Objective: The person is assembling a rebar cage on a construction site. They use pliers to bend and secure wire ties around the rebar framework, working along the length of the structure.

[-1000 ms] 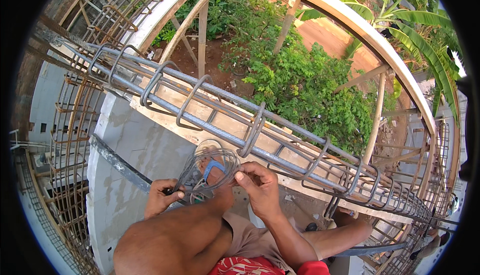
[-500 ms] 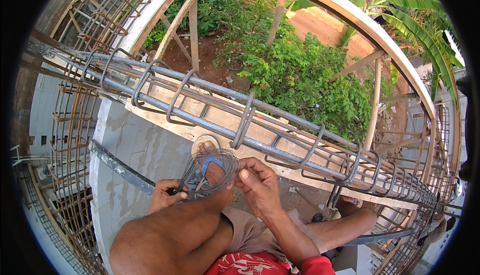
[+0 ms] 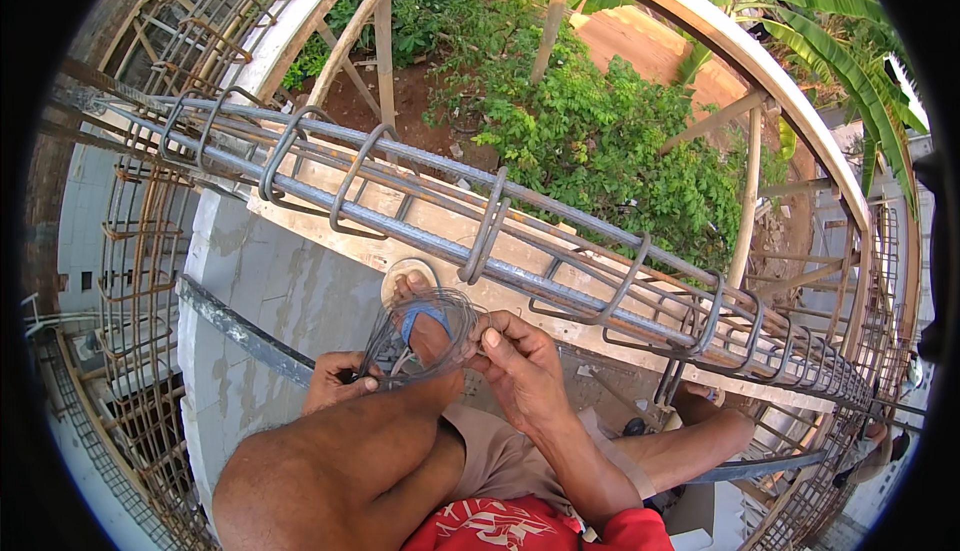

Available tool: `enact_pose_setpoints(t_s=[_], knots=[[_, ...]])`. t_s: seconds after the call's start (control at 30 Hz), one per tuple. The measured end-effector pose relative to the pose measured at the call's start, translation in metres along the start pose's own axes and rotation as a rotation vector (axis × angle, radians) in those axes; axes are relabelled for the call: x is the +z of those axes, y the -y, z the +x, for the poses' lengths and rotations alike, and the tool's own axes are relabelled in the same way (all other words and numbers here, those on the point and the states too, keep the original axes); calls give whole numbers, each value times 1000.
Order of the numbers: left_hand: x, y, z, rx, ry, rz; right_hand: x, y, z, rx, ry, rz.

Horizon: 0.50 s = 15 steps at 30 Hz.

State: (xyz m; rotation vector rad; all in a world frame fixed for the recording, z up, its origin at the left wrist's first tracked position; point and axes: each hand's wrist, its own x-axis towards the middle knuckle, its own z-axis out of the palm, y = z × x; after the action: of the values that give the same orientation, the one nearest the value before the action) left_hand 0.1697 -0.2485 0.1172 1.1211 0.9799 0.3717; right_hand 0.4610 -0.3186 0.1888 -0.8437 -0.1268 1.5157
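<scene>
A loose coil of thin dark wire [image 3: 464, 331] hangs in front of my shin and sandalled foot. My left hand [image 3: 336, 381] grips its left edge between thumb and fingers. At the opposite side, my right hand [image 3: 520, 363] pinches the wire between thumb and forefinger, its other fingers curled. The strand inside that pinch is too fine to follow. Just beyond the coil, a long rebar cage [image 3: 440, 236] with square stirrups runs slantwise from upper left to lower right, touched by neither hand.
A wooden plank [image 3: 340, 236] lies beneath the cage. Upright rebar cages [image 3: 145, 251] stand at the left. A curved formwork edge [image 3: 700, 11] on wooden props arches at the back, with shrubs [image 3: 600, 141] below. A dark curved strip [image 3: 245, 331] lies at left. Another person [image 3: 872, 451] shows at far right.
The coil has shifted slightly and its loops look more spread. My right hand stays pinched and has turned a little; my left hand has moved slightly right and up.
</scene>
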Motion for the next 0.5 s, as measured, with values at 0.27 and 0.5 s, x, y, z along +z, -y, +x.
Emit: enact_pose_setpoints(t_s=[0.27, 0.5], knots=[[-15, -8, -16, -63, -4, 62, -3, 39, -50, -142, -178, -16], [-97, 12, -67, -96, -363, 271, -47, 232, -144, -859, 351, -5]])
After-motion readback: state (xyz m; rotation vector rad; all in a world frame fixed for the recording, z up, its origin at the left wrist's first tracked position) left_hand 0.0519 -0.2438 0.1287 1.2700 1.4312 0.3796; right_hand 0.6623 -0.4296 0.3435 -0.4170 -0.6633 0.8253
